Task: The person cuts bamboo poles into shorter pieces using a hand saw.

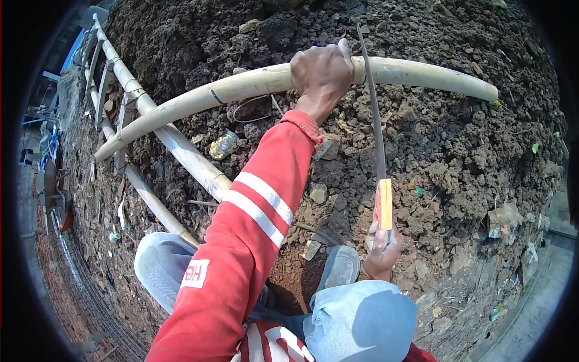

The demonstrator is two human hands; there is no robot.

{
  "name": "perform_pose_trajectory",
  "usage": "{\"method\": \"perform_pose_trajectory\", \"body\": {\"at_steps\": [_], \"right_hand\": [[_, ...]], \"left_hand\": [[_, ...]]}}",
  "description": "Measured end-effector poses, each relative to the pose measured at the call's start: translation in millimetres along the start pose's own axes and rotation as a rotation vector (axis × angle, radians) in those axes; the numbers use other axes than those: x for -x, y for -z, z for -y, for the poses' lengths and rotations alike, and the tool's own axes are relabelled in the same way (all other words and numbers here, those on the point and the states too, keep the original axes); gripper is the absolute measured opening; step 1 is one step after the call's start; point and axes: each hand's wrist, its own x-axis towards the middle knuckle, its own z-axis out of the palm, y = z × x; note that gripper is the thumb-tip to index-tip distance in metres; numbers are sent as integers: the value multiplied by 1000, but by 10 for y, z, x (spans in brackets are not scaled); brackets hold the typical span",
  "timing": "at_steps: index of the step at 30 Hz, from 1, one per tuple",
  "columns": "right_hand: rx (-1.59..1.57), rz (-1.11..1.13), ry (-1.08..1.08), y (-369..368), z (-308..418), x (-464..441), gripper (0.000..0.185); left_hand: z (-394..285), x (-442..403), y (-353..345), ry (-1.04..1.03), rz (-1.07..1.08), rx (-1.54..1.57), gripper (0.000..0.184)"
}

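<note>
Left hand (322,72) wrapped tight on bamboo pole (256,83), right hand (383,256) closed round a saw (379,133)

The single loose pole spans the far part of the scene, bowed so that its middle lies farthest off and both ends bend nearer. It is pale cream-tan and smooth, with a short dark mark left of the fist and a darker ring at the joint just right of it. The left fingers curl fully over it, leaving no visible gap. The one saw crosses the pole just right of that fist, its narrow dark blade seen nearly edge-on; whether it touches the bamboo cannot be told. The right fingers are curled about the near end of its one handle (387,205), which is orange-red with a pale wooden edge.

Toward its left end the pole lies across a bamboo frame (187,158) of two long rails, joined by several crosspieces. One crumpled yellow-and-blue wrapper (224,145) lies near the right rail, and one thin loop of cord (250,120) just beyond it. Dark, clumped soil (458,157) spreads around everything. Nearest are two knees in light blue denim (362,320), one grey shoe (339,268) between them, and one red sleeve (256,241) with two white bands and one white patch.
</note>
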Motion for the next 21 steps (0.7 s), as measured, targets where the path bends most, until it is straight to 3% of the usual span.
{"method": "perform_pose_trajectory", "body": {"at_steps": [1,2,4,6,7,9,12,14,15,16,17,19,21], "right_hand": [[-241,-52,-276,-168,183,-412,49],[-311,36,-266,-295,122,-954,38],[-11,-69,138,-686,147,-1707,32],[-35,-119,230,-682,25,-1633,37],[-196,22,-58,-493,75,-1350,32],[-74,45,-157,-205,12,-500,37],[76,-246,-49,-112,-72,478,60],[-48,-4,-111,-16,70,101,58],[-153,24,-248,-92,187,-302,51],[-337,41,-254,-272,65,-828,41],[-250,-35,24,-544,36,-1423,39],[-74,-54,154,-670,-21,-1689,37],[-142,2,12,-514,22,-1348,38]], "left_hand": [[-30,98,10,-20,-17,10,58],[-42,170,-67,-24,-57,17,57],[-48,21,21,75,-7,-13,56],[-22,-93,63,78,-4,-8,56],[-10,-128,49,60,-2,-13,57],[32,-179,-40,24,-59,-6,58],[3,-140,49,50,93,-12,58],[-10,48,12,3,65,21,59],[-53,106,18,-16,16,-1,59],[-84,187,1,-36,-25,-23,59],[-48,235,-59,-46,-100,5,59],[-18,79,22,-39,-55,-33,59],[22,-36,51,-10,12,-40,58]]}}
